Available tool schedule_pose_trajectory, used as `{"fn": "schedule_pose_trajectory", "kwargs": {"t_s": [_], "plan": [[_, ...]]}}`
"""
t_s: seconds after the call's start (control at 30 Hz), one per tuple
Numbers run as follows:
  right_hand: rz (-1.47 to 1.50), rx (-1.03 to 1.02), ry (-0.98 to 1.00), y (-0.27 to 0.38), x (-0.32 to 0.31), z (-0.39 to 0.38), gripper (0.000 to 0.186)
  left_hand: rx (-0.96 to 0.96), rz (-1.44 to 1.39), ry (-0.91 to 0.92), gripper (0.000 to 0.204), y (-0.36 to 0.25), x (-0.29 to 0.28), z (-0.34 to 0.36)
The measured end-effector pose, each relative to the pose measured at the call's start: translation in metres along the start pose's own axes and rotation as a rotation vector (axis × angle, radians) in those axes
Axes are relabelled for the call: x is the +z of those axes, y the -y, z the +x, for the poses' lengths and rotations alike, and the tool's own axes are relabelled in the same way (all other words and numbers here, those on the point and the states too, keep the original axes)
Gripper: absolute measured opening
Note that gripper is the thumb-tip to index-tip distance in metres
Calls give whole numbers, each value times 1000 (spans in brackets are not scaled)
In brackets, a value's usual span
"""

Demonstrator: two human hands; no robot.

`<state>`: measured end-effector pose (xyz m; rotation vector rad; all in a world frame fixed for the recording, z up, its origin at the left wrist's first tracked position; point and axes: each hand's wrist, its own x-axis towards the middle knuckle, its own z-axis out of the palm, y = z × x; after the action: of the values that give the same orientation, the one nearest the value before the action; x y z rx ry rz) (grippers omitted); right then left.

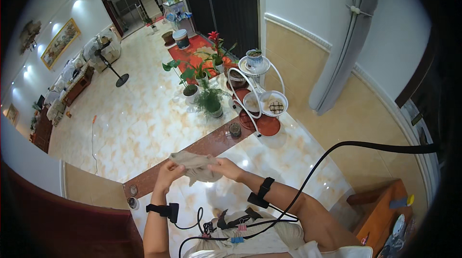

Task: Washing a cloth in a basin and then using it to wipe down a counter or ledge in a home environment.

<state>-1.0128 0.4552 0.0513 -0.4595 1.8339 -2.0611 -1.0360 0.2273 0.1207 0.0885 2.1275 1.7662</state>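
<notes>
We look down on a wide, glossy marbled floor [130, 128], crossed by a reddish-brown stone strip [192, 148]; just beyond the strip stands a white curved plant stand [279, 77], with dishes and a small potted plant on its tiers; to its left sits a feathery green plant [211, 99] in a white pot, beside other potted plants; in front of us a black cable [346, 143] arcs in from the right and passes over our right arm [252, 181]; nearer the middle, a crumpled beige-grey cloth [198, 160] hangs in the air between our hands, above the floor and short of the stand; our left hand [169, 172] pinches the cloth's left end between thumb and fingers; our right hand [228, 168] grasps its right edge the same way, so neither hand is free; smallest of all, a little dark pot [235, 130] rests on the stone strip, beyond the cloth and near the foot of the stand.

As we judge it, the cloth could slip from one side, since only fingertips seem to hold it and its lower folds hang loose; the cable could snag on our right arm and jerk that hand, should we reach far forward; a wide swing of the cloth could tip the little dark pot, which looks light; we cannot tell whether the cloth is damp, but drips on so glossy a floor would make our footing slippery.
</notes>
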Motion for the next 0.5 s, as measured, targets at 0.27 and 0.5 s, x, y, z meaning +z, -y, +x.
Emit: {"fn": "schedule_pose_trajectory", "kwargs": {"t_s": [0.27, 0.5], "plan": [[362, 243, -255, -10, -11, 89, 40, -254, 25, -89, 29, 38, -68, 73], [-536, -52, -224, -7, 17, 197, 47, -140, 253, 218, 38, 93, -85, 164]]}}
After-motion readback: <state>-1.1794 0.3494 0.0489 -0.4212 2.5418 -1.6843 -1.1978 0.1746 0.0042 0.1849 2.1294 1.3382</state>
